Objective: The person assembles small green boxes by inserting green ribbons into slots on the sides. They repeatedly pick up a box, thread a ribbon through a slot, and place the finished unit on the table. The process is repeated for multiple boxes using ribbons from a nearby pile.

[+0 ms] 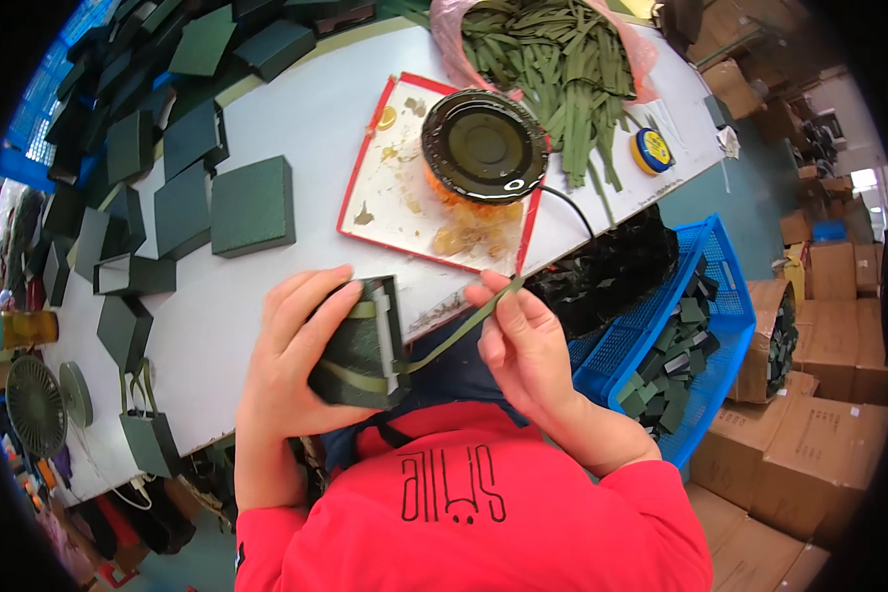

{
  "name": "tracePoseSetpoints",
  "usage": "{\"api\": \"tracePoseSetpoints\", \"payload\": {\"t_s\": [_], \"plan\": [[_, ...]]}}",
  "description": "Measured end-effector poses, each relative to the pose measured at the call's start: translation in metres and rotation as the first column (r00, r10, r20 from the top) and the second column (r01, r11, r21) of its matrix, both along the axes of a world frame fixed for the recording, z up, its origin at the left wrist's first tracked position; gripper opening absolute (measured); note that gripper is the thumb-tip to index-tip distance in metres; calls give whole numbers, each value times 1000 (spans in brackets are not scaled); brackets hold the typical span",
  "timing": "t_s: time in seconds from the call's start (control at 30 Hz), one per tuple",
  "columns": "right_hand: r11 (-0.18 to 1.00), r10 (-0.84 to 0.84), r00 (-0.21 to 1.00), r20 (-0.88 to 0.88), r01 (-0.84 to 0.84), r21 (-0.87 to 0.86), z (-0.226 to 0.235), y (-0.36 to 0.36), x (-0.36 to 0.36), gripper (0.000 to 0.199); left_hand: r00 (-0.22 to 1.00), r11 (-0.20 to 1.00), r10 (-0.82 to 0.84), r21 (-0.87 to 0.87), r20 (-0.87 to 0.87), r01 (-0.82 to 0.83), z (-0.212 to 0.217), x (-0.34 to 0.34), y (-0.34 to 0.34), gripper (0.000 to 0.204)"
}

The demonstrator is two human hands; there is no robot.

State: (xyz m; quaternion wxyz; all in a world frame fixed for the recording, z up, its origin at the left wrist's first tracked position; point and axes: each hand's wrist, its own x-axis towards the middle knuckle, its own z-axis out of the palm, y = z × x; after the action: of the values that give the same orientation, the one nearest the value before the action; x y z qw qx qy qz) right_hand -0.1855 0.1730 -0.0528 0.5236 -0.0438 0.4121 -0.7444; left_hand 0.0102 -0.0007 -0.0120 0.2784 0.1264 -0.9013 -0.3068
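My left hand [291, 340] is wrapped round a small dark green box [350, 347], held just off the table's near edge in front of my body. Pale grey edges show along the box's right side. A flat green ribbon [456, 333] crosses the box and stretches from it to the right. Its far end is pinched between the thumb and fingers of my right hand [525, 340]. Beyond my hands a round pot of dark, glossy liquid [483, 146] stands on a red-edged white tray [365, 202], which is smeared with amber residue.
Many dark green boxes [254, 207] cover the table's left side; one with ribbon handles [150, 442] is at its edge. Cut green ribbons [562, 69] spill from a pink bag near a yellow-and-blue round container [651, 150]. A blue crate [730, 306] of green pieces and cardboard cartons [799, 444] are at right.
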Motion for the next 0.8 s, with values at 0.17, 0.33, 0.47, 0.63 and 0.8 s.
{"api": "tracePoseSetpoints", "payload": {"t_s": [0.17,0.33,0.47,0.63,0.8], "plan": [[979,-202,979,25,202,-37,10,-3,-27,34,998,999,48,-7,39,-47,-7,15,-2,90],[961,-263,965,-17,261,-87,9,-7,-40,32,995,997,79,5,55,-79,-11,22,-6,92],[963,-256,963,-83,247,-110,9,-14,-47,23,995,998,64,9,81,-65,-10,22,-6,93],[990,-126,937,-325,138,12,15,-27,-67,20,996,999,29,19,89,-31,-6,7,1,90],[991,28,877,-480,39,129,19,-40,-86,22,994,999,-45,-19,96,47,-7,-5,2,96]]}}
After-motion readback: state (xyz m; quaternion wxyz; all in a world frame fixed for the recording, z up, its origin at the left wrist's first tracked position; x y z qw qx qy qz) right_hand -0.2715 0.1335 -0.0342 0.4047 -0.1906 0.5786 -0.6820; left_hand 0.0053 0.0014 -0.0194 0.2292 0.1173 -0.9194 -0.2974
